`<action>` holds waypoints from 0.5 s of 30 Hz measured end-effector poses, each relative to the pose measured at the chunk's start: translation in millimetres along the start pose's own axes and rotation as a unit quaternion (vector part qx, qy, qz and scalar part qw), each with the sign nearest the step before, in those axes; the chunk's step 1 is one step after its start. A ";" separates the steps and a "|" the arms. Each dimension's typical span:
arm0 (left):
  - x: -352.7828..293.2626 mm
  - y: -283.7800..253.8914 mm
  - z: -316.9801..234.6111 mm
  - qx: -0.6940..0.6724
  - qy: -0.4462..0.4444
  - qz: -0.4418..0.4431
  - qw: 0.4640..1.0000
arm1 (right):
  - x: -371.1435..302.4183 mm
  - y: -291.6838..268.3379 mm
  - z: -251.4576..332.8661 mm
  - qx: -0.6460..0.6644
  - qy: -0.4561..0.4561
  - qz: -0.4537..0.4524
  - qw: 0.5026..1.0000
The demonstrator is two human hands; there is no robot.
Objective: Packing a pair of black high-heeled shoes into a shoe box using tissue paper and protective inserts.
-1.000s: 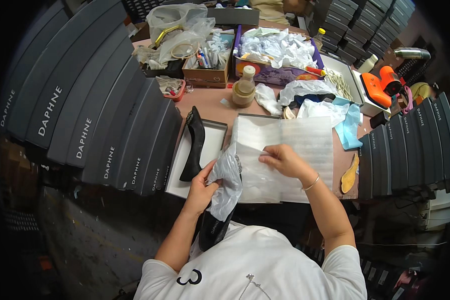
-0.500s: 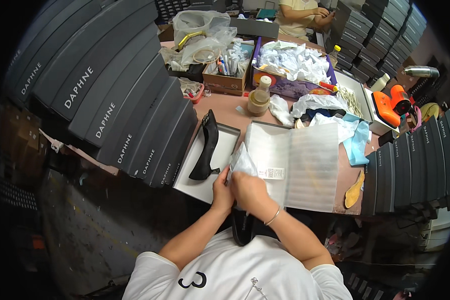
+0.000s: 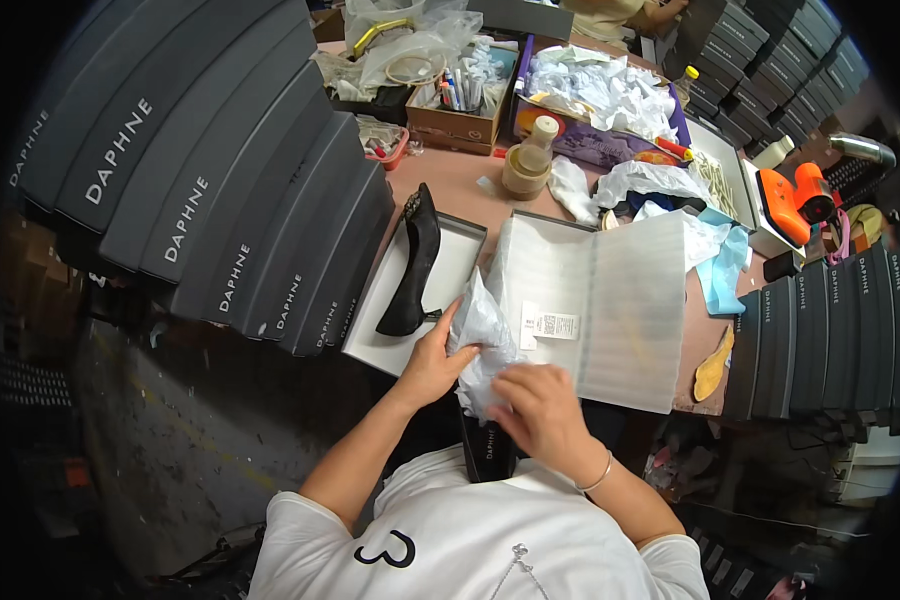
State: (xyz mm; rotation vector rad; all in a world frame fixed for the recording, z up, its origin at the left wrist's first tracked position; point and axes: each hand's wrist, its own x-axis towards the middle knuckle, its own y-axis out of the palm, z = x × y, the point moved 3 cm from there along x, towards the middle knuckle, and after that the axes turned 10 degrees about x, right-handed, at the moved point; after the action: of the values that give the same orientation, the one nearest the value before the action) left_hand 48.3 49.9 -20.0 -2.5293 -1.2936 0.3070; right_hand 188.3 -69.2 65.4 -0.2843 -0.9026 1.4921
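Observation:
My left hand (image 3: 438, 362) is closed round white tissue paper (image 3: 478, 325), its thumb lying across the front. The paper covers the far part of a black shoe (image 3: 487, 450), whose near end points towards my body. At the paper's lower right edge my right hand (image 3: 550, 412) has its fingers curled in, slightly blurred. Another black heeled shoe (image 3: 417, 265), with a decorated toe, lies on its side in a white-lined box part (image 3: 368, 335). Beside it, a second box part (image 3: 542, 222) holds a translucent sheet (image 3: 635, 320) folded out to the right and a white label (image 3: 555, 327).
Dark shoe boxes (image 3: 220, 200) are stacked high on the left, more boxes (image 3: 820, 340) on the right. Behind stand a bottle (image 3: 530, 165), a pen carton (image 3: 455, 130) and a purple box of crumpled paper (image 3: 600, 145). A tan pad (image 3: 713, 368) lies near the right edge. Another person (image 3: 610, 20) is across the table.
My right hand has moved right and down from the top of the paper, uncovering it. The paper now hides more of the held shoe. The view has tilted down slightly.

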 end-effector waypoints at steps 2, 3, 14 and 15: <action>-2.0 -0.1 -4.5 -0.010 -0.028 0.000 1.000 | 4.3 1.9 -15.3 -0.019 0.073 -0.015 0.997; -1.0 -0.3 -9.8 0.004 -0.013 -0.012 1.000 | 16.2 4.1 -18.7 -0.045 0.099 -0.033 0.994; -6.4 -13.3 -20.4 0.051 0.000 -0.020 0.998 | 55.1 51.3 -68.0 0.036 0.264 0.025 0.963; -6.7 -10.9 -13.5 0.060 0.021 -0.030 0.998 | 53.9 48.7 -66.6 0.060 0.205 -0.005 0.977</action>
State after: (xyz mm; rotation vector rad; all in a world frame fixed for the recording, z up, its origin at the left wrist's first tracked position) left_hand 40.4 48.5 -3.2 -2.3802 -1.2933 0.3059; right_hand 188.1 10.2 7.1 -0.4776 -0.4825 1.4023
